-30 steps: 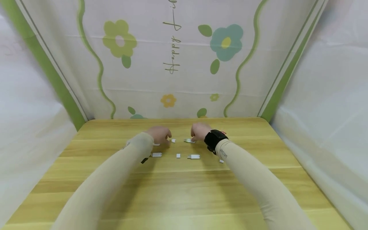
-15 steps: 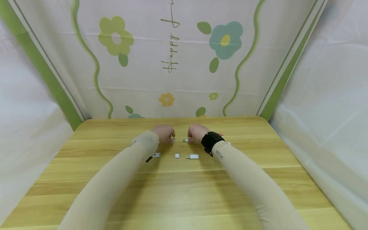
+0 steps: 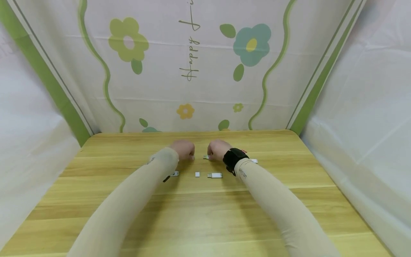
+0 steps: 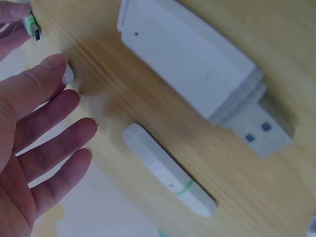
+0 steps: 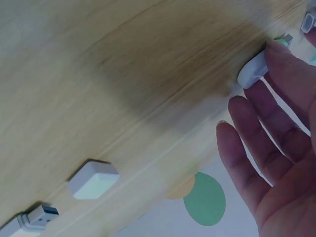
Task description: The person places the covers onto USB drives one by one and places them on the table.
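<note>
My left hand (image 3: 183, 150) pinches a small white cap (image 4: 68, 75) between thumb and forefinger, its other fingers spread in the left wrist view. The cap's hollow end (image 5: 308, 22) shows at the right edge of the right wrist view. Facing it, my right hand (image 3: 219, 150) pinches a white USB flash drive (image 5: 253, 70) with thumb and forefinger. The drive's metal plug (image 4: 36, 33), with green at its base, points left toward the cap. A gap separates the two hands, both low over the table's far part.
Nearer on the wooden table (image 3: 199, 221) lie a square white cap (image 3: 197, 174) and an uncapped USB flash drive (image 3: 215, 175). Another drive (image 3: 174, 174) is partly hidden by my left wrist. A capped stick with a green line (image 4: 168, 168) lies beside it. Printed cloth (image 3: 205, 85) hangs behind.
My left hand has moved right and taken hold of the small cap. My right hand, gripping the flash drive, has shifted slightly left, narrowing the gap between the hands.
</note>
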Motion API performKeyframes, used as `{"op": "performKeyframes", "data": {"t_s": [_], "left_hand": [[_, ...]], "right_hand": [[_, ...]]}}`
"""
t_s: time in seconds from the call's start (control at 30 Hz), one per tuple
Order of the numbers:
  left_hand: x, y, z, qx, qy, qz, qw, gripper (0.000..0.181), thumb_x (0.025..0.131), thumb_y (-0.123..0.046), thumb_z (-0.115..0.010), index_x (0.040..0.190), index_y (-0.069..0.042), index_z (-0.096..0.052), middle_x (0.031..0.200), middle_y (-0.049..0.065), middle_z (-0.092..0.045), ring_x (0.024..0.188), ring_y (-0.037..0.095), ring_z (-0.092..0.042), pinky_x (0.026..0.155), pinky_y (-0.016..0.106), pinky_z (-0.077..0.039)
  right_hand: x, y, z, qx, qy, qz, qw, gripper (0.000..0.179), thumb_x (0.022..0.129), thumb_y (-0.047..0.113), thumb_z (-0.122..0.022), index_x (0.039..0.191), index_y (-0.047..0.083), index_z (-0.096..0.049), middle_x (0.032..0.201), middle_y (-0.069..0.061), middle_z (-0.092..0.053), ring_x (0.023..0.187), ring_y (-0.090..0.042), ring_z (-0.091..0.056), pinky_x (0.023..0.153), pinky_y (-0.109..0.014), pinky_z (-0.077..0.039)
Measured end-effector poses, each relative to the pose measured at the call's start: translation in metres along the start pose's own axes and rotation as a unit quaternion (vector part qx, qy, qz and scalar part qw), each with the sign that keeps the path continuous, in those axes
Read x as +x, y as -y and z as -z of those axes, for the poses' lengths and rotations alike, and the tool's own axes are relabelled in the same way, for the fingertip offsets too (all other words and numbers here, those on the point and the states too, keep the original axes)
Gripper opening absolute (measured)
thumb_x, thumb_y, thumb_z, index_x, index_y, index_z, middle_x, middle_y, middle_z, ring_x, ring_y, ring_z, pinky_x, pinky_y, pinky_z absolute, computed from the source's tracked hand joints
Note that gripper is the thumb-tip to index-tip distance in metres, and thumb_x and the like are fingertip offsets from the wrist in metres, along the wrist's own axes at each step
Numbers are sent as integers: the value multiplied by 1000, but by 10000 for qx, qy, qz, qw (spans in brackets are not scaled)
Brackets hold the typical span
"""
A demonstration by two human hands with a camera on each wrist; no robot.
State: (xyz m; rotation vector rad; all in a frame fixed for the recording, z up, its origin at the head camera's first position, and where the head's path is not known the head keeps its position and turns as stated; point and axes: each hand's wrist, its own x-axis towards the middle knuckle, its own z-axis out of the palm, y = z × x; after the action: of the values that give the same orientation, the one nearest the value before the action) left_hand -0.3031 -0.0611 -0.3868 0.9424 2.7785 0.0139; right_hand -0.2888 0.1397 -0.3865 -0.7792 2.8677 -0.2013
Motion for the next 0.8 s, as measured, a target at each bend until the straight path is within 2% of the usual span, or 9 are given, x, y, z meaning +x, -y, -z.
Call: {"op": "performKeyframes", "data": {"t_s": [0.2, 0.47, 0.6, 0.8], "left_hand": [[2, -6, 3, 138, 4, -39, 9999, 14, 86, -25, -77, 88, -14, -70, 81, -5, -65, 74, 12, -60, 74, 30, -53], [8, -10, 1, 46, -75, 120, 9999, 13, 84, -21, -80, 89, -13, -70, 86, -3, -67, 75, 12, -59, 74, 30, -53], [11, -8, -2, -26, -112, 227, 9997, 14, 80, -20, -83, 81, -14, -71, 82, -4, -68, 70, 12, -57, 71, 28, -52], [14, -12, 1, 166, -152, 219, 9995, 20, 78, -20, -85, 72, -14, -67, 73, -4, -63, 68, 13, -58, 67, 30, -53]], "right_hand": [[4, 0, -1, 228, 1, -260, 9994, 13, 85, 18, -80, 96, 12, -78, 93, 1, -71, 87, -16, -65, 82, -32, -53], [-1, 5, 2, 289, -88, -496, 9983, 12, 83, 13, -82, 93, 10, -78, 92, 0, -72, 87, -18, -66, 81, -33, -54], [2, 6, 0, 231, -135, -500, 9984, 12, 81, 13, -83, 92, 10, -78, 92, 1, -72, 86, -16, -65, 80, -32, -54], [8, 4, -5, 172, -238, -380, 9988, 10, 78, 13, -85, 85, 12, -78, 88, 2, -72, 81, -15, -64, 76, -31, -54]]}}
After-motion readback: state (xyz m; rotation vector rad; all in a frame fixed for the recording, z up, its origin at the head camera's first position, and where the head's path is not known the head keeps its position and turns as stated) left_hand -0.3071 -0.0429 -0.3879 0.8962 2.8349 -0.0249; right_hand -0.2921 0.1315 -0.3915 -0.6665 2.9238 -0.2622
